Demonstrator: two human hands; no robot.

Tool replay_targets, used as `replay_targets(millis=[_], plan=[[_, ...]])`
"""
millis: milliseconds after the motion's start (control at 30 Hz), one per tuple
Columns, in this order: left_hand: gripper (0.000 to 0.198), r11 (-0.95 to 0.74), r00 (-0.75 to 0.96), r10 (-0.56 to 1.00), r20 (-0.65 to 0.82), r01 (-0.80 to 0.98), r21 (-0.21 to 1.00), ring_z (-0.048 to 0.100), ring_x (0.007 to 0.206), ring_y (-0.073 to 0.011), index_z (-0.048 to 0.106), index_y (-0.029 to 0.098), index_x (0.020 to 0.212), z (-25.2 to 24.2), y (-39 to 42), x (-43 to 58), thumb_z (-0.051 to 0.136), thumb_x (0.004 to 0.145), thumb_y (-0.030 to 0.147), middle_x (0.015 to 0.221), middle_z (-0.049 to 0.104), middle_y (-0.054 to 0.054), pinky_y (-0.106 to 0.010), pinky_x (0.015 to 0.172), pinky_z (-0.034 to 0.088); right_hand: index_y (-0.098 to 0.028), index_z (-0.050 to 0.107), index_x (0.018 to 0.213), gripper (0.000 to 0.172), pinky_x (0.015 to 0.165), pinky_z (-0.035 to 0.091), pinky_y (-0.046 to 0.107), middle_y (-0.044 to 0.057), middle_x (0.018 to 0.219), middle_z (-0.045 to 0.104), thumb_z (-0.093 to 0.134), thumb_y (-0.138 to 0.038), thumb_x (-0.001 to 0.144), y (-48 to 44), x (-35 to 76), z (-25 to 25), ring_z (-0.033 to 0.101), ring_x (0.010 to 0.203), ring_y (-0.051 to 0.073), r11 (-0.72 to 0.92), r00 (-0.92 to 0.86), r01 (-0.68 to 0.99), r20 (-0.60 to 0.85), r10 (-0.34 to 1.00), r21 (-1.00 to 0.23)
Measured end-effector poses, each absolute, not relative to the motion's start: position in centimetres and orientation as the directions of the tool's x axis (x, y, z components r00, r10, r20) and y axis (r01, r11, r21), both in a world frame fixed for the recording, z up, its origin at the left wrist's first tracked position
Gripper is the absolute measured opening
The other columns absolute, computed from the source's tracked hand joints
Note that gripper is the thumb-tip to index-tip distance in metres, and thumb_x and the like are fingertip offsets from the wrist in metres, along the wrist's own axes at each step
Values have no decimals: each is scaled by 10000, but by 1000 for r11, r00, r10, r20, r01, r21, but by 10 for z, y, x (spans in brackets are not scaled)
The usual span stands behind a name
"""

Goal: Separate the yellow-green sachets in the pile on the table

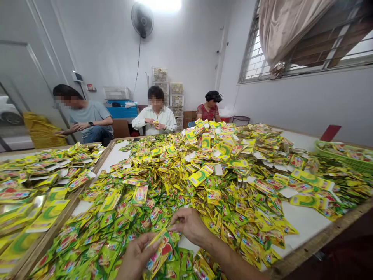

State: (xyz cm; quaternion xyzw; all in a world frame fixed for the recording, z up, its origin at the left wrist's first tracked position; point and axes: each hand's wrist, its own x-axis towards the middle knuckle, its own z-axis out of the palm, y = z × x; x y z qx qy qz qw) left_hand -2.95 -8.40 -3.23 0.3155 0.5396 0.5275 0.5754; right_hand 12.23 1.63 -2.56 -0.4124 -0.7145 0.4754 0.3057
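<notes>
In front of me my left hand (139,254) grips a small flat yellow carton (160,254) with red, heart-like fruit print. The carton is tilted, its upper end pointing away from me. At that end my right hand (188,224) has its thumb and index finger closed together. What they pinch, a flap or something small, I cannot make out. Below both hands lie loose green sachets (107,252). Yellow sachets (239,229) spread to the right of my right forearm.
Yellow cartons (201,175) are heaped across the table's middle. A wooden strip (62,217) separates more cartons (43,217) on the left. A green basket (346,155) stands at the right edge. Three people sit at the far side, one handling a small yellow item.
</notes>
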Motion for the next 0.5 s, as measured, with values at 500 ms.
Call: replay_targets(millis=[500], plan=[[306, 265, -83, 947, -310, -342, 901, 646, 706, -223, 703, 153, 770, -24, -84, -25, 760, 547, 355, 691, 720, -46, -284, 648, 485, -229, 416, 1133, 511, 416, 213, 163, -124, 486, 344, 641, -225, 674, -11, 122, -12, 292, 426, 49, 4, -733, 131, -94, 674, -991]])
